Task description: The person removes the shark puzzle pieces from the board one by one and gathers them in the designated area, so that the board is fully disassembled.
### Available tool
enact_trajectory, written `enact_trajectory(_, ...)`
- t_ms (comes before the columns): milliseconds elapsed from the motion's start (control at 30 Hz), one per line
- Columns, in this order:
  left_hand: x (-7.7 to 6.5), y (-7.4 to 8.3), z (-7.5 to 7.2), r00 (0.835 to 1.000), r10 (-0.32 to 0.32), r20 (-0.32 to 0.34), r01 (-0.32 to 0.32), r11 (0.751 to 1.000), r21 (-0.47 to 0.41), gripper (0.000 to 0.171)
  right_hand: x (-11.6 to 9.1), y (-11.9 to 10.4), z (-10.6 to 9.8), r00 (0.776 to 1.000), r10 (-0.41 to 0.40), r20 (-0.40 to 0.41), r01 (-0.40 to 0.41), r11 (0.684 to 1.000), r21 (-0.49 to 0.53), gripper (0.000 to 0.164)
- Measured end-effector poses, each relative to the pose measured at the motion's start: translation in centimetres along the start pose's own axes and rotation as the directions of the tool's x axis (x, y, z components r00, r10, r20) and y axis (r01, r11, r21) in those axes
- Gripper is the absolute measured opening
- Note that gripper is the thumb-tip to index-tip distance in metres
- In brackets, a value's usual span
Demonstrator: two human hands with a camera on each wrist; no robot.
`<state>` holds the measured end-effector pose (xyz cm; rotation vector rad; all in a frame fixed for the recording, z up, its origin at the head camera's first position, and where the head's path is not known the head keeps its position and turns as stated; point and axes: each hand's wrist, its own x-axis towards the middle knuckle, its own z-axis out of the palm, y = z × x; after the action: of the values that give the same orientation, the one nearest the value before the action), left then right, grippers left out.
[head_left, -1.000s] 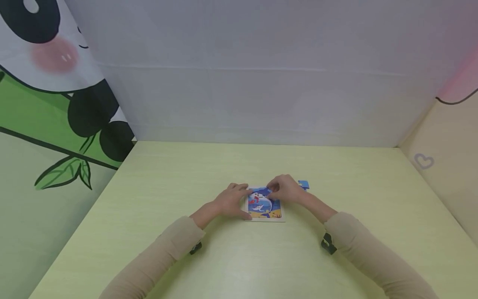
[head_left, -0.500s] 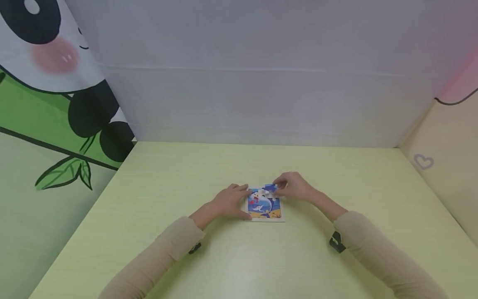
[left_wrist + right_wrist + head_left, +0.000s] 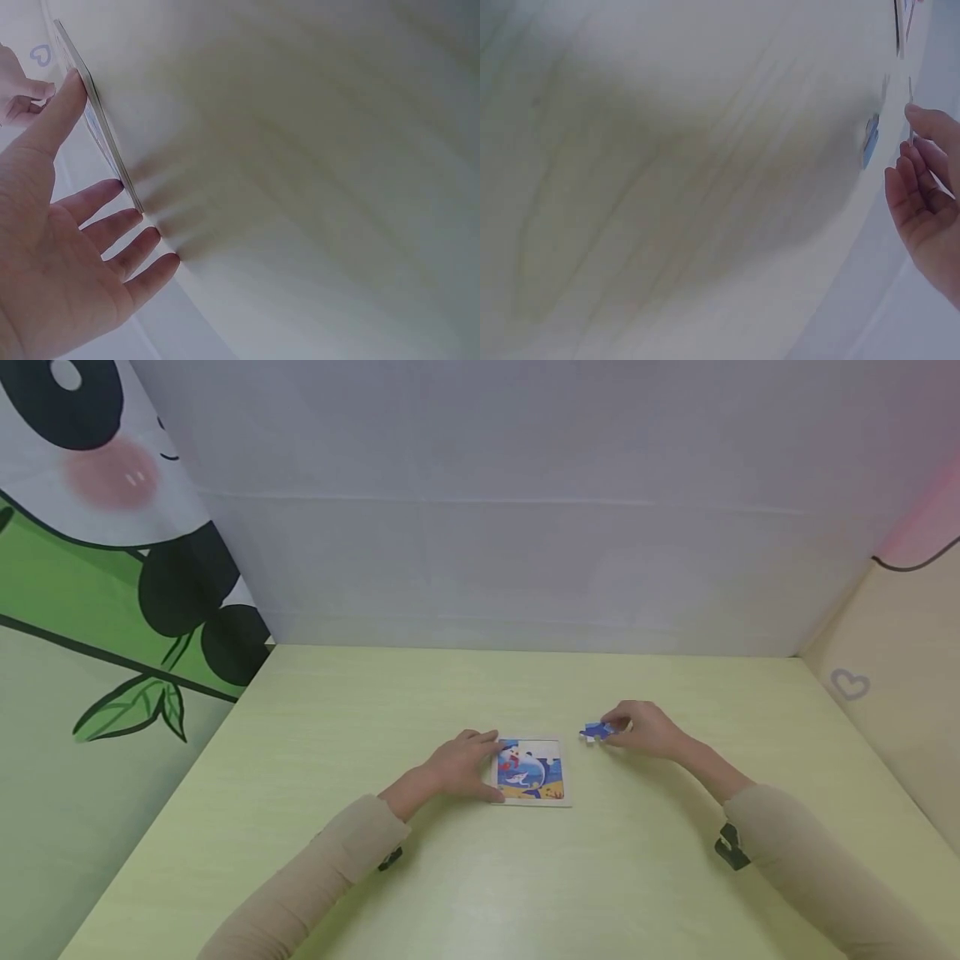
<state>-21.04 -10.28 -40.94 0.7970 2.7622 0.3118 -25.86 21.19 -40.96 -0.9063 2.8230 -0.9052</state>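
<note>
On the table lies a small square jigsaw puzzle board (image 3: pixel 530 772) with a sea picture; a pale, uncovered area shows at its top right. My left hand (image 3: pixel 467 766) rests at the board's left side, thumb at the near corner and index finger at the far one, fingers nearly straight. In the left wrist view, the left thumb (image 3: pixel 64 112) overlaps the thin board. To the right of the board, my right hand (image 3: pixel 647 729) pinches a blue puzzle piece (image 3: pixel 597 730) between thumb and fingers. The right wrist view shows that piece edge-on, with another blue piece (image 3: pixel 870 141) on the table below.
The pale yellow-green table (image 3: pixel 420 693) reaches back to a grey-white wall (image 3: pixel 525 552). A cartoon-printed panel (image 3: pixel 112 610) stands on the left, and a pale panel with a heart (image 3: pixel 851 685) on the right.
My right hand has moved right, away from the board, carrying the blue puzzle piece off its top right part. The left hand has stayed at the board's left edge.
</note>
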Motion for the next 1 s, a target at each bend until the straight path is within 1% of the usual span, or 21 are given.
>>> enact_trajectory(200,0.0,0.0,0.0,1.000,-0.001,-0.002,0.001,1.000,-0.003,0.080,-1.6,1.7,-1.5,0.999,0.035,0.001,-0.035,0.999,0.005,0.026)
enact_trajectory(500,-0.1,-0.1,0.0,1.000,0.003,-0.010,-0.003,1.000,-0.011,0.079,-2.9,4.2,-2.5,0.994,0.105,-0.027,-0.106,0.994,-0.013,0.027)
enact_trajectory(767,-0.1,0.0,0.0,1.000,0.011,-0.011,-0.011,1.000,-0.007,0.080,-3.4,5.4,-2.6,0.994,0.111,-0.023,-0.112,0.994,-0.008,0.026)
enact_trajectory(1000,0.0,-0.1,0.1,1.000,0.011,-0.005,-0.011,1.000,-0.006,0.081,-3.6,5.6,-2.7,0.993,0.120,0.005,-0.120,0.993,0.019,0.029)
